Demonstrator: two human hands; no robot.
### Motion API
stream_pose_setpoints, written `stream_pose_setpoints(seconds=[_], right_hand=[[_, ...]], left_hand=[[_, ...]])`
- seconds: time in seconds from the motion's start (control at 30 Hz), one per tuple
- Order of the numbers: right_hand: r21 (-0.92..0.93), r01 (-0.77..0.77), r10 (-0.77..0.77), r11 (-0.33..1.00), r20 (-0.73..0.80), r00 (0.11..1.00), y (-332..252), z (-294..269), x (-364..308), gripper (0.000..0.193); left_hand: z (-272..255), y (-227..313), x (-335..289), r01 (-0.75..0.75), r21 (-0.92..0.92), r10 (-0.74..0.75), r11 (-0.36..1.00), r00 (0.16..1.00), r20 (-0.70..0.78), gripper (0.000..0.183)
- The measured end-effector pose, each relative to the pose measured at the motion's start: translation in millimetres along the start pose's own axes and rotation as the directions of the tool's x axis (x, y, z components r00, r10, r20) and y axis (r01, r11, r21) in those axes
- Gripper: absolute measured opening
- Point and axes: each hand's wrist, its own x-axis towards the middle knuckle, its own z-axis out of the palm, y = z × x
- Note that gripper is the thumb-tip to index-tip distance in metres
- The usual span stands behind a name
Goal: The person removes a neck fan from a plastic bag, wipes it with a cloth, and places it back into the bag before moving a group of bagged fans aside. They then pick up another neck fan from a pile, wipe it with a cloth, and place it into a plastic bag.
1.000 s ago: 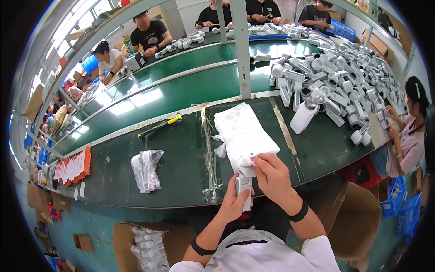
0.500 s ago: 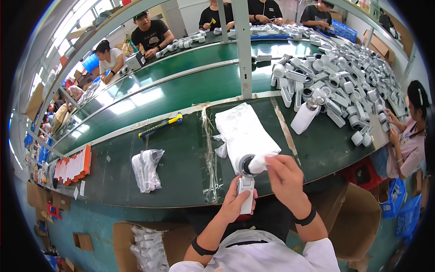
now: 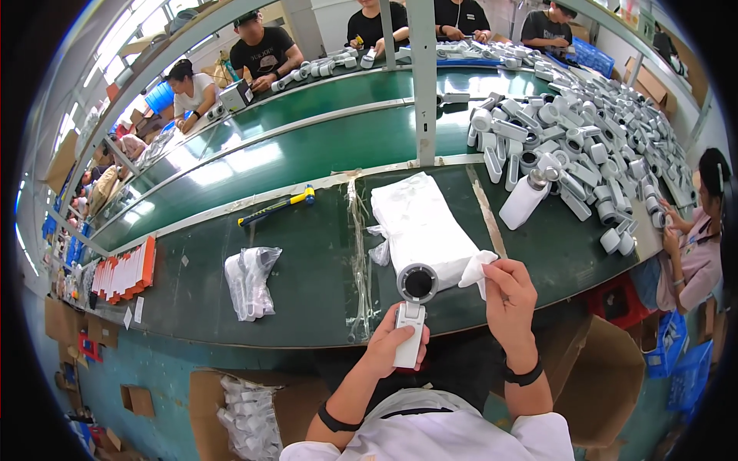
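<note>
My left hand (image 3: 384, 349) is closed around the handle of a white handheld device with a round, dark-centred head (image 3: 419, 283). The head points away from me, its grey ring turned up to view. To its right, my right hand (image 3: 510, 300) pinches a crumpled white cloth (image 3: 477, 269), which hangs apart from the device. Just beyond both hands lies a stack of white plastic bags (image 3: 423, 219) on the dark green bench (image 3: 323, 284). A white bottle with a metal top (image 3: 523, 204) stands further right.
Left on the bench lie bagged white parts (image 3: 251, 283), a yellow-and-black hammer (image 3: 278, 206) and orange-edged cards (image 3: 127, 275). A large heap of similar devices (image 3: 576, 138) fills the right. Open cartons (image 3: 603, 376) stand below the near edge. Co-workers sit across the green conveyor (image 3: 307, 146).
My right hand has drawn the cloth off the device's round head and to the right. The head, partly covered by the cloth before, now shows fully. My left hand keeps its hold.
</note>
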Motion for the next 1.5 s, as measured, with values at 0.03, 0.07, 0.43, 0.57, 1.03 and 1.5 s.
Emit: stream_pose_setpoints(seconds=[0.03,0.07,0.43,0.57,1.03,1.5], right_hand=[[0.076,-0.019,0.020,0.997,-0.014,1.000,-1.2,-1.7,1.2,0.025],[0.075,-0.019,0.020,0.997,-0.013,1.000,-3.9,-1.7,2.4,0.025],[-0.040,0.308,-0.280,0.951,0.318,0.906,-31.1,29.1,-6.7,0.032],[-0.010,0.271,-0.242,0.962,0.423,0.873,-24.0,14.5,-10.0,0.031],[0.014,0.225,-0.215,0.974,0.354,0.910,-20.2,13.6,-10.4,0.027],[0.186,0.121,-0.170,0.975,0.275,0.946,-26.0,50.5,-34.6,0.024]], left_hand=[[-1.8,-0.2,0.3,0.001,-0.001,-0.001,1.000,1.000,0.000,0.041],[-4.6,-1.2,1.3,0.012,-0.023,-0.011,1.000,0.999,0.044,0.045],[-0.8,-11.1,6.4,-0.042,0.180,0.045,0.983,0.999,-0.016,0.047],[-9.0,-11.2,3.6,-0.032,0.142,0.034,0.989,0.999,-0.015,0.046],[-10.9,-9.8,2.5,-0.055,0.150,0.069,0.987,0.994,-0.087,0.037],[-5.6,-6.7,16.9,-0.159,-0.127,0.144,0.979,0.983,-0.114,0.051]])
